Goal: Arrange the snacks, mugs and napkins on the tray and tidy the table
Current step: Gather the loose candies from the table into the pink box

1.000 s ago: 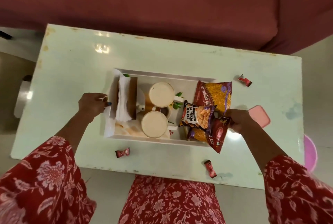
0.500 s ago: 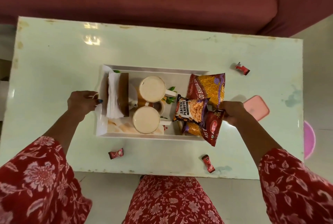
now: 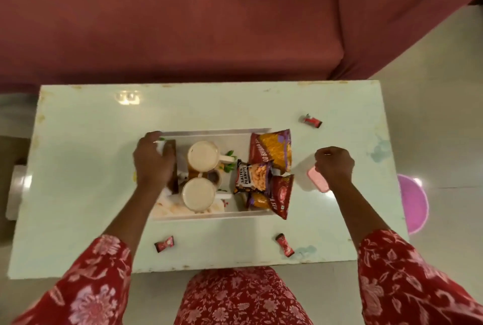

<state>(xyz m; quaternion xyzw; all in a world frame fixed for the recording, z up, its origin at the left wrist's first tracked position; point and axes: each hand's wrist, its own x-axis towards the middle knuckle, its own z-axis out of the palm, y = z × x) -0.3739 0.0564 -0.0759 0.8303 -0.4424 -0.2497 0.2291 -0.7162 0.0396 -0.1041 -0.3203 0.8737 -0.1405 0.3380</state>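
since a second ago both our hands have shifted: our left hand (image 3: 154, 161) has come in from the tray's left rim to lie over the white folded napkins (image 3: 160, 145), and our right hand (image 3: 334, 164) has let go of the dark red snack packet (image 3: 281, 194) and drawn back to the right, above the flat pink rounded object (image 3: 317, 179).

left fingers are curled down onto the napkin stack, though we cannot tell whether they actually pinch it. right fingers are closed into a loose fist, and we see nothing in them.

we judge the step in hand to be squaring the napkins. to do it well we should press flat and nudge the stack toward the left wall, keeping the wrist clear of the mugs, since both look full.

the white rectangular tray (image 3: 209, 131) sits mid-worktop and holds napkins at its left end, two cream mugs (image 3: 202, 158) in the middle, one behind the other, and the snacks at the right: a yellow-and-maroon bhujia bag (image 3: 273, 149), a salted peanuts pouch (image 3: 251, 177) and the red packet, whose bottom overhangs the near rim.

three small red wrapped sweets (image 3: 164, 243) are on the pale green worktop (image 3: 86, 168), outside the tray, for tidying.
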